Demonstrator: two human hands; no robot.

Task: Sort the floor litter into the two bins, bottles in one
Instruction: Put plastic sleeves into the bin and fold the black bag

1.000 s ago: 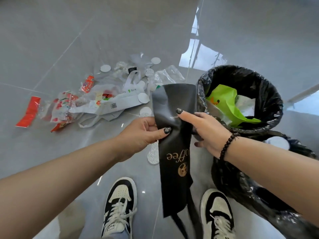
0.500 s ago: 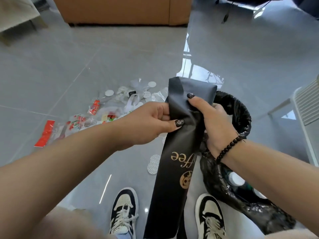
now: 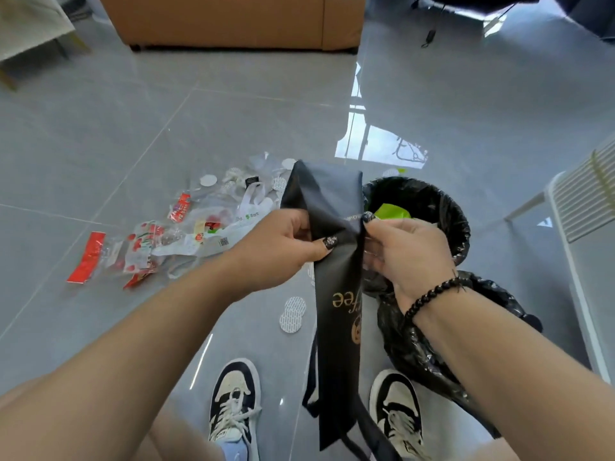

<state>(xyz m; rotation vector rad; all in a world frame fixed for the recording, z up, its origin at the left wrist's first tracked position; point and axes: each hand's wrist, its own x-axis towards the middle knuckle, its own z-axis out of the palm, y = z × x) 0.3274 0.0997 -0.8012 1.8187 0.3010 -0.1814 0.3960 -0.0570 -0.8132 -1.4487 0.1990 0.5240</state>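
Since half a second ago the black coffee bag has been drawn in a little narrower between the two hands, and the far bin's mouth has come into view behind it. The bag hangs in the air in front of the person, long axis nearly upright, folded top pointing away and up, handles trailing down between the shoes. The left hand pinches its left edge, thumb lying across the front. The right hand pinches the right edge with curled fingers. Both grips sit at the same height, near the upper third. The black-lined bin stands just right of and beyond the bag, nearest the right hand, a green wrapper inside. A second black liner lies nearer; its contents are probably hidden by the forearm. The remaining wrappers lie on the floor to the left.
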